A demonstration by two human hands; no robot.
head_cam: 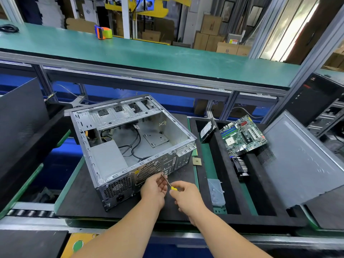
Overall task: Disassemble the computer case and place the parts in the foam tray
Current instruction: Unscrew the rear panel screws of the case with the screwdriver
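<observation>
The open grey computer case lies on its side on a black mat, with a power supply and black cables inside. My right hand grips the yellow handle of a screwdriver whose tip meets the case's rear panel beside the fan grille. My left hand pinches the screwdriver's metal shaft near the tip. To the right, the black foam tray holds a green motherboard, a hard drive, a heatsink fan and a clear plastic box.
A small CPU chip lies on the mat by the case's corner. A grey side panel leans at the tray's right. Another black panel stands at the left. A green shelf with a tape dispenser runs overhead.
</observation>
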